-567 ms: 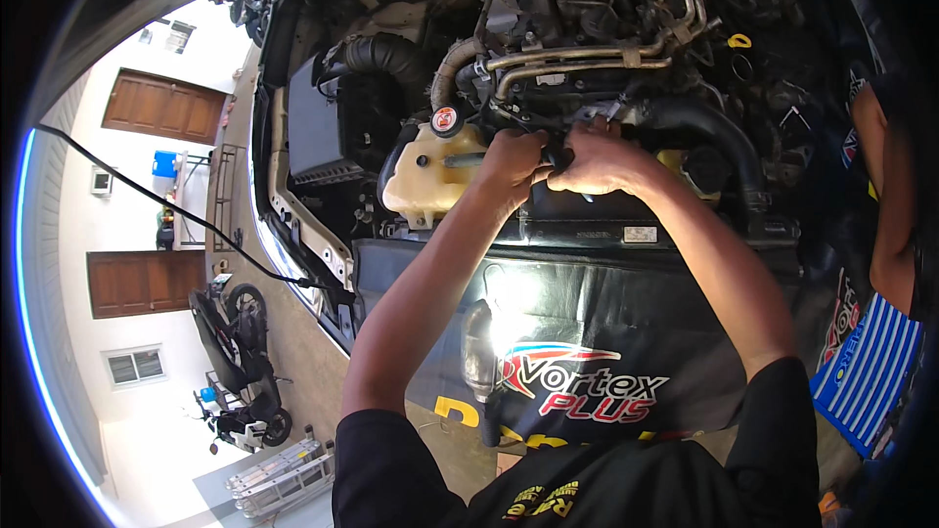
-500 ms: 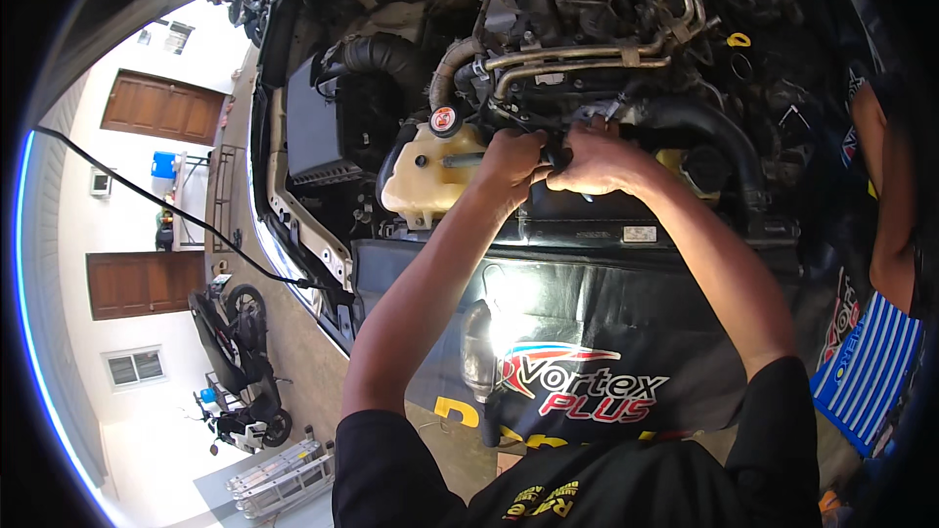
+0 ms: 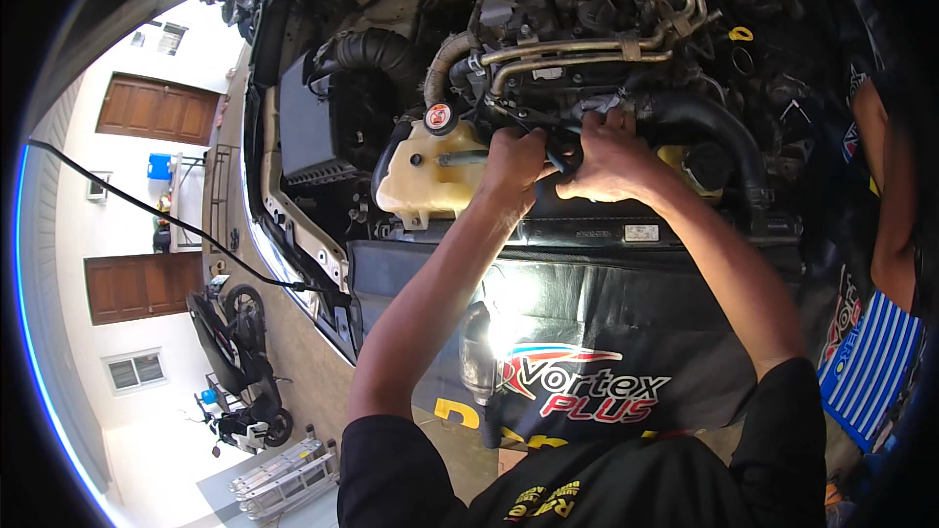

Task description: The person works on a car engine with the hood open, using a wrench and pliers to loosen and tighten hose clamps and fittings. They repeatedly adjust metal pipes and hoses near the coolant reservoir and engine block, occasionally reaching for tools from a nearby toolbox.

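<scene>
Both my hands reach into an open engine bay, just behind its front edge. My left hand [image 3: 514, 164] is closed, its fingers curled beside a pale yellow plastic tank [image 3: 416, 186] with a round cap [image 3: 439, 116]; what it grips is hidden. A dark piece with a bluish edge [image 3: 559, 158] shows between the hands. To its right, my right hand [image 3: 608, 158] bends its fingers down near the end of a thick black hose [image 3: 719, 132]. Its thumb points toward the left hand, and what lies under those fingers is too dark to make out.
Metal pipes [image 3: 577, 51] cross the engine beyond my hands. A black air box [image 3: 318, 122] stands to the left. A printed black cover [image 3: 626, 313] drapes the front, with a bright lamp [image 3: 479, 347] against it. Another person's arm [image 3: 892, 205] shows at the right edge.
My right hand has shifted slightly away from the left one, so the gap between them is wider and the dark piece shows more. The left hand stays beside the tank.
</scene>
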Demonstrator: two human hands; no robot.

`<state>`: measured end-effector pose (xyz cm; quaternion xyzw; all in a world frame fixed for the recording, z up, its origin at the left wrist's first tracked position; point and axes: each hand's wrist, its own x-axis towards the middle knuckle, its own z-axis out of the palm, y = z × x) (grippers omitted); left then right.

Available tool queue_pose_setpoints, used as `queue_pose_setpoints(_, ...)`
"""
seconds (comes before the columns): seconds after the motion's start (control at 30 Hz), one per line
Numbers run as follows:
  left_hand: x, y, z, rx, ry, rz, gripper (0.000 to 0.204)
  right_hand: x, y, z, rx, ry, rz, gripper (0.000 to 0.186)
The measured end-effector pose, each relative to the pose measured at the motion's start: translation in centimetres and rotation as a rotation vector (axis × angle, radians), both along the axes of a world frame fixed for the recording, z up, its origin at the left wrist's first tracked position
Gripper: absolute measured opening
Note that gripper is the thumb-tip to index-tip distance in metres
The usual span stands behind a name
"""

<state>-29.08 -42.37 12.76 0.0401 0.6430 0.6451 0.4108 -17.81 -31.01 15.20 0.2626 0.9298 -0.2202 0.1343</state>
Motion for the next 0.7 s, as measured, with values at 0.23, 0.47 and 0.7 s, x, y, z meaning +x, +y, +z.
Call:
queue_pose_setpoints(0.23,-0.2,-0.2,0.3,0.005,-0.021,-0.019,0.019,-0.1,0.3,1.3,-0.084,0.018,-0.072,0.104)
queue_pose_setpoints(0.47,0.2,-0.6,1.6,0.004,0.006,-0.077,0.020,0.2,0.8,1.0,-0.391,0.038,-0.118,0.065)
queue_pose_setpoints(0.7,-1.7,-2.8,1.8,-0.024,0.055,-0.114,0.020,-0.5,-2.1,3.6,-0.533,0.047,-0.223,0.043)
